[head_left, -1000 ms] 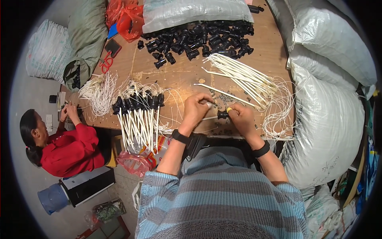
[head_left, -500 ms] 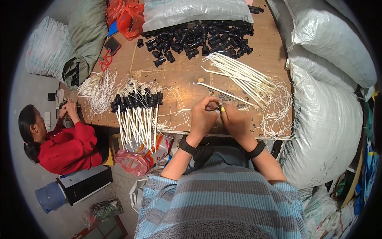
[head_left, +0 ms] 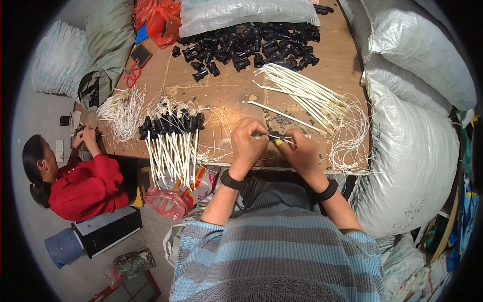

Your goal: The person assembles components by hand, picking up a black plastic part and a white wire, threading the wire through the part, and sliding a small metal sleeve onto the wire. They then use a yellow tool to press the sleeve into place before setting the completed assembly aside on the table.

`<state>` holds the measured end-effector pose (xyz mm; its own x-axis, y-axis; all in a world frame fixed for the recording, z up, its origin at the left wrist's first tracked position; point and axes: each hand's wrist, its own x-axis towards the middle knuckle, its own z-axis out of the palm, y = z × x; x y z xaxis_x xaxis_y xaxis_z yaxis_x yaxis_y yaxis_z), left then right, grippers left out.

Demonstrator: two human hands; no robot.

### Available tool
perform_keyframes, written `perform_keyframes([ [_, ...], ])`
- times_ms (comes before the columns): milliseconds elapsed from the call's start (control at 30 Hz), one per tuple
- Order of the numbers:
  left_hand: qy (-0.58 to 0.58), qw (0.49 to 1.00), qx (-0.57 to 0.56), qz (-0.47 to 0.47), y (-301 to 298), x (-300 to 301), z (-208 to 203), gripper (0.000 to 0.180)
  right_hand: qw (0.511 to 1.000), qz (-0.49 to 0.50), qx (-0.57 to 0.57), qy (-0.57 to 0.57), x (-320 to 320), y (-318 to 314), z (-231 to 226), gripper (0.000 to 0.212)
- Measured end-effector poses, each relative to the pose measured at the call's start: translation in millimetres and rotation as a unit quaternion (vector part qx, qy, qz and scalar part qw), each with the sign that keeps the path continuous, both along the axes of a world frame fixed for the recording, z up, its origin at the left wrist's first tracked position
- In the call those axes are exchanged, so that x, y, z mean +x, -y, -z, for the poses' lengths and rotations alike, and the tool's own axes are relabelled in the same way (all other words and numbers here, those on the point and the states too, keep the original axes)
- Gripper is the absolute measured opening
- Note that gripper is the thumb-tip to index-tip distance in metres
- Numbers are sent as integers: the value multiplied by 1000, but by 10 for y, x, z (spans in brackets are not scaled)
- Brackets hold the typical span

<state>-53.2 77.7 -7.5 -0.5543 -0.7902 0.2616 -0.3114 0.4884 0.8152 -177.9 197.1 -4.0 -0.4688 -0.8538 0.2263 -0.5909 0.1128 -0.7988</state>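
Close together over the table's near edge, my left hand and my right hand both have their fingers closed. Between their fingertips they pinch a small black part with a thin white stem; its exact kind is too small to make out. A yellow spot shows at my right fingertips. Just beyond the hands, small dark metal bits lie scattered on the wood. One white tube rests there by itself, beside a bundle of white tubes with thin white wires trailing off it.
To the left, black sockets with white tubes hang over the table edge. A tangle of white wires lies past them. Loose black sockets are heaped at the back. Full white sacks crowd the right. A person in red sits left.
My hands have drawn slightly apart, the left shifting left. The black part with its white stem now shows between the fingertips, where the fingers mostly covered it before.
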Motion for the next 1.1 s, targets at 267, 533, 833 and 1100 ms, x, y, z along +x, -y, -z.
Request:
perform_keyframes([
  [267,-10,985,-63,158,-39,-13,-331,36,799,-65,69,594,-308,-31,-208,24],
  [533,113,975,73,178,13,22,-171,39,995,-78,64,5,-278,-138,-250,26],
  [833,66,970,-141,185,-130,19,-215,32,967,-187,153,86,-489,112,-302,13],
  [1100,71,965,-161,196,-158,195,-134,20,899,-183,272,292,-253,158,-312,10],
])
